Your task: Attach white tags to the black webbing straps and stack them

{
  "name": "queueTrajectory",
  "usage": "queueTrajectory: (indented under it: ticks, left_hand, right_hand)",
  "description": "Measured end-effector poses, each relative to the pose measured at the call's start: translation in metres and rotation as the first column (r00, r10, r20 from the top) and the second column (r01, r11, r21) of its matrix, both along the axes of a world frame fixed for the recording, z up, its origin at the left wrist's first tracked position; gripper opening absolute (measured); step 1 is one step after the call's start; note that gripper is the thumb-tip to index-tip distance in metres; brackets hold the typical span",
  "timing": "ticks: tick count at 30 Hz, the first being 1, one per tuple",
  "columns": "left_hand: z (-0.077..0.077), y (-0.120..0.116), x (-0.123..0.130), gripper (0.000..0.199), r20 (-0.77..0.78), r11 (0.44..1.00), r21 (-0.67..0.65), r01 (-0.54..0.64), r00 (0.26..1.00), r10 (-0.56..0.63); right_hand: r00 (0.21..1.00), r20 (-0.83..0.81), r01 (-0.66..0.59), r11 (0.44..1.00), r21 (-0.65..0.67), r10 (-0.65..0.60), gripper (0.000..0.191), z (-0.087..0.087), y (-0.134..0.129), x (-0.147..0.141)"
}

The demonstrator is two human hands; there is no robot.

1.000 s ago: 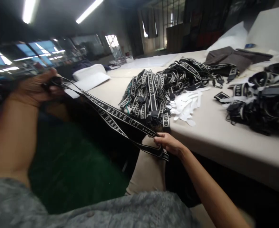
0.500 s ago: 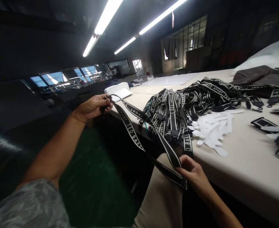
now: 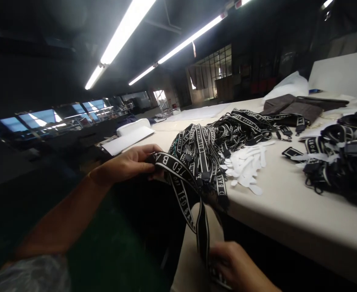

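Note:
A black strap [image 3: 183, 200] with white edge lines and white lettering hangs between my two hands, looped and partly slack. My left hand [image 3: 136, 162] pinches its upper end near the table's edge. Lower down, over my knee, my right hand [image 3: 231, 263] is closed on the lower part of the strap, somewhat blurred. Just beyond the strap, a heap of matching straps [image 3: 203, 142] with black buckles lies on the table. White paper strips [image 3: 248, 166] lie scattered to the right of that heap.
The pale table [image 3: 276, 219] has its front edge close to my knee. Another pile of straps [image 3: 345, 154] lies at the right. Behind are dark folded cloth [image 3: 291, 107] and a white plastic bag [image 3: 288, 86]. White sheets [image 3: 128, 140] lie at the left corner.
My left hand has come lower and nearer the heap, and my right hand has moved down and slightly left. The strap is slacker and more bent. The view has swung to the right.

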State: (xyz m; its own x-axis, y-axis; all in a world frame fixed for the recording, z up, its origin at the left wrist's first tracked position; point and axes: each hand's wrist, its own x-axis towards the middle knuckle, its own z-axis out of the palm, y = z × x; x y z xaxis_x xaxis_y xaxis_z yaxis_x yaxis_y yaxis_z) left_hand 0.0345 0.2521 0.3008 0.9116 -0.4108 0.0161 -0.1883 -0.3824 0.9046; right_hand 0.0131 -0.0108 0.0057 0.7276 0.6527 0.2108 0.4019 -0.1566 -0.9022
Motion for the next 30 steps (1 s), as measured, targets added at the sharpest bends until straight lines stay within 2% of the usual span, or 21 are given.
queueTrajectory:
  ticks: [1, 3, 5, 7, 9, 11, 13, 16, 18, 21, 24, 27, 29, 30]
  left_hand:
    - [0.002, -0.005, -0.001, 0.022, -0.011, 0.998, 0.057, 0.030, 1.000, -0.029]
    - [0.007, -0.016, -0.003, 0.021, -0.024, 0.976, 0.187, 0.109, 0.994, -0.106]
    - [0.013, -0.030, -0.005, 0.019, -0.035, 0.920, 0.321, 0.224, 0.974, -0.225]
    - [0.017, -0.045, -0.006, 0.018, -0.062, 0.837, 0.419, 0.353, 0.930, -0.362]
    - [0.017, -0.058, -0.007, 0.022, -0.081, 0.770, 0.467, 0.436, 0.887, -0.454]
    - [0.015, -0.066, -0.008, 0.026, -0.058, 0.735, 0.503, 0.455, 0.866, -0.497]
    - [0.008, -0.068, -0.009, 0.031, -0.006, 0.725, 0.551, 0.413, 0.871, -0.491]
    - [-0.006, -0.065, -0.010, 0.048, 0.107, 0.723, 0.635, 0.272, 0.896, -0.431]
    - [-0.017, -0.063, -0.008, 0.052, 0.215, 0.724, 0.664, 0.188, 0.879, -0.425]
    - [-0.034, -0.063, -0.003, 0.038, 0.391, 0.754, 0.639, 0.153, 0.780, -0.489]
    - [-0.049, -0.067, 0.003, 0.032, 0.548, 0.801, 0.575, 0.166, 0.649, -0.528]
    - [-0.062, -0.072, 0.008, 0.038, 0.661, 0.806, 0.534, 0.255, 0.469, -0.586]
    - [-0.069, -0.075, 0.011, 0.038, 0.696, 0.794, 0.540, 0.278, 0.383, -0.607]
    - [-0.072, -0.076, 0.013, 0.036, 0.703, 0.797, 0.541, 0.268, 0.376, -0.604]
  right_hand:
    - [0.995, -0.033, 0.092, 0.992, 0.086, -0.089, 0.020, 0.020, -0.005, 0.010]
    - [0.963, -0.074, 0.270, 0.915, 0.299, -0.260, 0.022, 0.060, -0.011, 0.029]
    - [0.949, -0.058, 0.300, 0.830, 0.471, -0.310, 0.029, 0.092, -0.009, 0.044]
    - [0.975, -0.018, 0.192, 0.803, 0.564, -0.221, 0.038, 0.115, -0.001, 0.051]
    - [0.999, -0.044, 0.027, 0.805, 0.593, -0.001, 0.039, 0.128, 0.007, 0.049]
    - [0.964, -0.120, -0.117, 0.780, 0.615, 0.239, 0.036, 0.133, 0.012, 0.041]
    - [0.926, -0.183, -0.140, 0.753, 0.643, 0.329, 0.035, 0.133, 0.014, 0.032]
    - [0.947, -0.250, -0.003, 0.781, 0.625, 0.204, 0.032, 0.132, 0.010, 0.022]
    - [0.952, -0.289, 0.093, 0.799, 0.594, 0.103, 0.034, 0.134, 0.005, 0.020]
    - [0.918, -0.378, 0.149, 0.774, 0.616, 0.124, 0.035, 0.141, -0.004, 0.021]
    - [0.799, -0.516, 0.125, 0.755, 0.644, 0.308, 0.038, 0.147, -0.012, 0.026]
    - [0.675, -0.614, 0.064, 0.797, 0.601, 0.409, 0.040, 0.148, -0.019, 0.030]
    - [0.679, -0.643, 0.074, 0.839, 0.539, 0.354, 0.038, 0.147, -0.023, 0.031]
    - [0.709, -0.639, 0.096, 0.856, 0.508, 0.299, 0.037, 0.146, -0.025, 0.032]
